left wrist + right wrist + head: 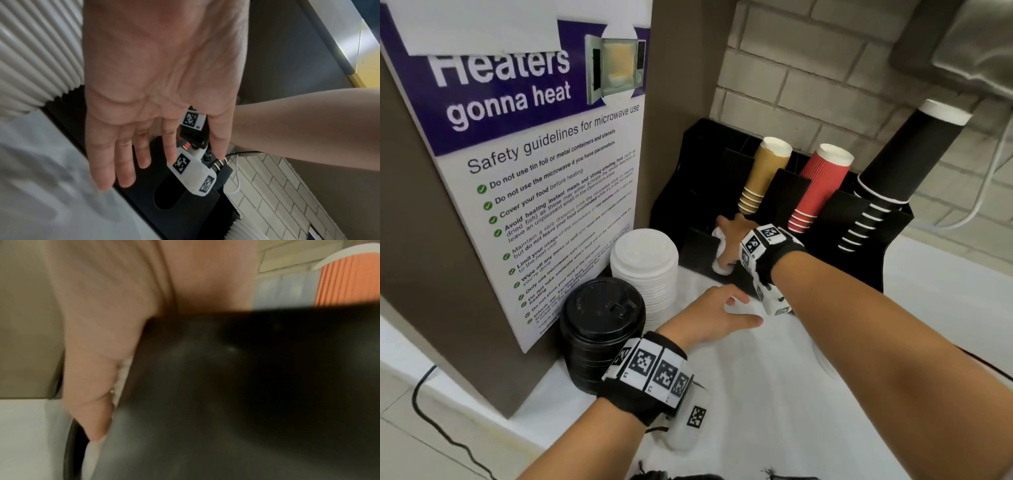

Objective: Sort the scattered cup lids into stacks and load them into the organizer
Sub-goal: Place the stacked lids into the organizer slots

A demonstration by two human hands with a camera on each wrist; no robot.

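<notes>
My right hand [727, 240] reaches into a front slot of the black organizer [688, 192] and grips a short stack of white lids [719, 246] held on edge. In the right wrist view only my thumb [92, 402], a sliver of white lid rims [122, 374] and the organizer's dark wall [246, 386] show. My left hand [722, 308] hovers flat over the white counter just in front of the organizer, fingers [123, 162] straight and holding nothing. A tall white lid stack [645, 270] and a black lid stack [599, 325] stand to the left.
Brown cups [763, 174], red cups [822, 185] and black cups [893, 171] lean in the organizer's rear slots. A brown panel with a microwave poster [534, 154] walls the left side. A faint round white shape [823, 363] lies under my right forearm. A cable [989, 192] runs along the brick wall.
</notes>
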